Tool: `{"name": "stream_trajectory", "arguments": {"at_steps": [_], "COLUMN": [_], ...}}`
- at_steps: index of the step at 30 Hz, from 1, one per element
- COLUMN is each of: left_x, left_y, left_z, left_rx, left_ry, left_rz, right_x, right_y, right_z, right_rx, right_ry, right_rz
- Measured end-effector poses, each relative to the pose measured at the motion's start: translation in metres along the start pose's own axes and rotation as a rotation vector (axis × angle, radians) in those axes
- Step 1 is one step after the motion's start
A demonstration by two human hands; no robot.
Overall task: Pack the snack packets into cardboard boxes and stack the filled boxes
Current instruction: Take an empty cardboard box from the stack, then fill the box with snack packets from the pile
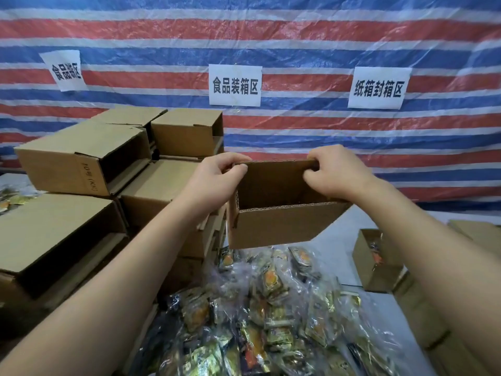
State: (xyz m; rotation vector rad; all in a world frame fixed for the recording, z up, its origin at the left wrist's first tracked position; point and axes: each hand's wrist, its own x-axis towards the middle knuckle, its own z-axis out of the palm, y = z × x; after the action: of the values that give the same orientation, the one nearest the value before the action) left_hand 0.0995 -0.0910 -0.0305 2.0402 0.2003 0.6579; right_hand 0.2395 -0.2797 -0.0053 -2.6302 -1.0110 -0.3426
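I hold a small open cardboard box (273,226) up in the air at the middle of the view. My left hand (217,180) pinches the left end of its far flap, and my right hand (336,172) grips the right end of the same flap. The inside of the box looks dark and I see nothing in it. Below it lies a heap of snack packets (271,316) in clear plastic bags, gold, orange and black.
Several cardboard boxes (89,158) are stacked on their sides at the left. Another box (371,270) with packets inside stands at the right on the grey table (341,245), with more boxes (439,329) at the right edge. A striped tarp with paper signs (235,85) hangs behind.
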Motion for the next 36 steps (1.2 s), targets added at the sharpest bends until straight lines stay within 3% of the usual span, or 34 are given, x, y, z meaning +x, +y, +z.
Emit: {"name": "stream_trajectory", "arguments": {"at_steps": [10, 17, 24, 36], "left_x": [-0.081, -0.169, -0.23, -0.271], "left_y": [-0.079, -0.14, -0.182, -0.212], "left_z": [0.063, 0.104, 0.12, 0.136], "left_rx": [-0.022, -0.004, -0.007, 0.032], "left_ry": [-0.284, -0.323, -0.396, -0.423], "left_rz": [-0.449, -0.548, -0.534, -0.565], "right_x": [-0.106, -0.197, -0.255, -0.304], "right_y": [0.027, 0.031, 0.027, 0.026], "right_z": [0.113, 0.183, 0.222, 0.261], "right_rx": [-0.054, -0.062, -0.005, 0.02], "right_ry": [-0.335, -0.532, -0.588, -0.5], "right_rz": [0.197, 0.284, 0.313, 0.328]}}
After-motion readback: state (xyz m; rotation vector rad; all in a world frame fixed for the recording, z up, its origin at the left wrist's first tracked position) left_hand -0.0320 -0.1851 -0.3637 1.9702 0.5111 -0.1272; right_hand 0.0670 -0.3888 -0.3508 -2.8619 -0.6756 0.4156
